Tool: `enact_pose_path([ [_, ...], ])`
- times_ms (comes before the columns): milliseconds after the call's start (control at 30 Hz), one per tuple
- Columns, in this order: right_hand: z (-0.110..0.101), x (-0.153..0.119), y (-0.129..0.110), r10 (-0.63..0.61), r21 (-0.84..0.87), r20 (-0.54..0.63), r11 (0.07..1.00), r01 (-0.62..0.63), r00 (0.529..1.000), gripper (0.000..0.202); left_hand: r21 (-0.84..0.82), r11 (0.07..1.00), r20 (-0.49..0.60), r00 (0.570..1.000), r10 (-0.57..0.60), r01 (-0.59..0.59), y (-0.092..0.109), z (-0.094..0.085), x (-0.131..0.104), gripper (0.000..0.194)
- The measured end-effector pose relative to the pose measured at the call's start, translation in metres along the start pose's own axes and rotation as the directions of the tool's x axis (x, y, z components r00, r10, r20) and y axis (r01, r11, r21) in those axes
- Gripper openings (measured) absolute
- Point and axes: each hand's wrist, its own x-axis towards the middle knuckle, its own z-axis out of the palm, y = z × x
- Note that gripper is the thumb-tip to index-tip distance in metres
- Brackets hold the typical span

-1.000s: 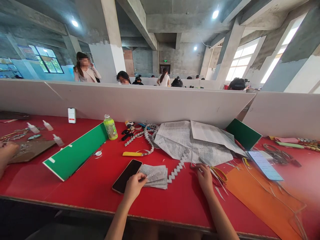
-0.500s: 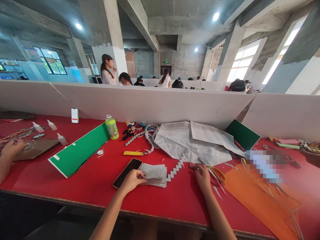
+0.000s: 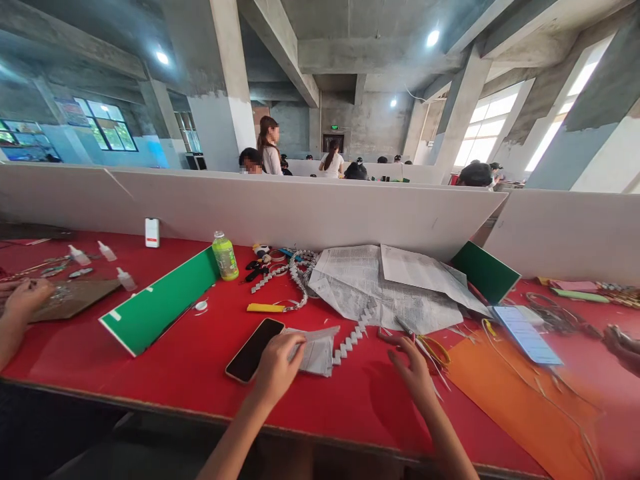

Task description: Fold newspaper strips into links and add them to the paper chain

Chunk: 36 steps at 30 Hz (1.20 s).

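My left hand (image 3: pixel 281 363) pinches a thin strip of printed paper above the paper stack (image 3: pixel 319 353). A black-screened phone (image 3: pixel 254 350) lies just left of the stack. Right of it, a zigzag folded-paper chain (image 3: pixel 353 339) runs towards the spread newspaper (image 3: pixel 350 280). My right hand (image 3: pixel 410 363) hovers with fingers apart and nothing in them, left of the yellow-handled scissors (image 3: pixel 436 350).
Green boards (image 3: pixel 160 300) stand at left and back right. Beyond the phone are a bottle (image 3: pixel 225 257) and a yellow tool (image 3: pixel 265 307). An orange sheet (image 3: pixel 505 393) lies at right. Other people's hands show at both edges.
My left hand has risen to the right, lifting a strip from the stack. The fingers of my right hand have spread. A standing person in the background has moved right.
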Motion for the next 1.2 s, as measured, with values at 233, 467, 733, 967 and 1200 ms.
enact_pose_path([
  [233, -0.003, -0.068, -0.008, 0.002, -0.091, 0.259, 0.996, 0.022, 0.966, 0.052, -0.006, 0.962, 0.339, 0.904, 0.260, -0.274, 0.073, 0.069, -0.057, 0.017],
  [467, -0.006, -0.101, -0.007, 0.056, -0.208, 0.317, 0.978, 0.012, 0.947, 0.019, -0.125, 0.992, 0.380, 0.924, 0.037, 0.011, 0.073, 0.067, -0.075, 0.014],
  [733, 0.000, -0.079, -0.015, 0.122, -0.310, 0.128, 0.948, -0.078, 0.984, 0.022, -0.047, 0.996, 0.364, 0.930, -0.052, 0.074, 0.064, 0.070, -0.050, 0.018],
  [967, 0.013, -0.063, -0.006, 0.204, -0.445, 0.006, 0.877, -0.180, 0.979, 0.018, 0.280, 0.952, 0.280, 0.939, -0.202, 0.122, 0.063, 0.098, -0.034, 0.016],
  [1200, 0.023, -0.069, -0.006, 0.191, -0.528, -0.050, 0.828, -0.188, 0.980, 0.020, 0.329, 0.939, 0.216, 0.960, -0.179, 0.101, 0.059, 0.100, -0.035, 0.019],
])
